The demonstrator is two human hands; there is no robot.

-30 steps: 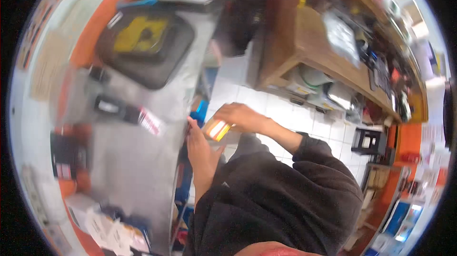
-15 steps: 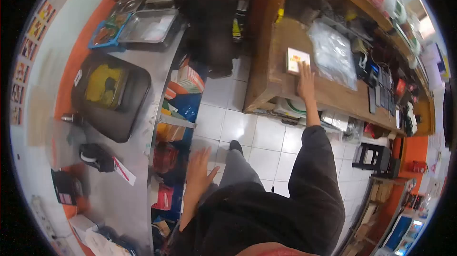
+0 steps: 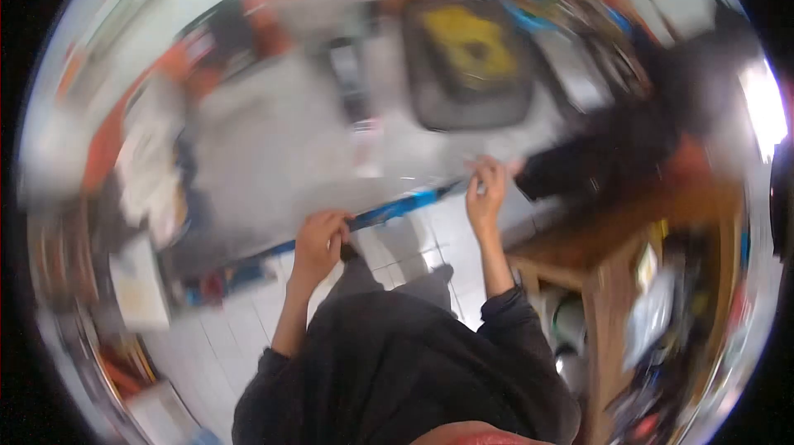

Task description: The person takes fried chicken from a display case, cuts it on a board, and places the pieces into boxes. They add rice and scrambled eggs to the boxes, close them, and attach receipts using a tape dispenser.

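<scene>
My left hand (image 3: 321,240) is at the front edge of the grey metal worktable (image 3: 256,139). Its fingers are bent, with the thumb apart from them, and I see nothing held. My right hand (image 3: 486,189) is raised near the same edge, further right, its fingers curled toward the thumb. Blur hides whatever may be between them. Beyond it on the worktable stands a dark tray (image 3: 430,110) with something yellow (image 3: 471,40) in it. Left of the tray lies a black object with a white roll (image 3: 346,64), too smeared to name.
A person in dark clothes (image 3: 612,147) is close to my right hand. At lower right stands a wooden counter (image 3: 595,346) with clear plastic (image 3: 649,313) on it. Pale cloth or bags (image 3: 149,160) lie at the worktable's left end. White floor tiles (image 3: 240,333) are below.
My view has turned left, from between the worktable and counter to face the worktable. My right hand has left the small white box on the counter. My left hand is now at the worktable's edge.
</scene>
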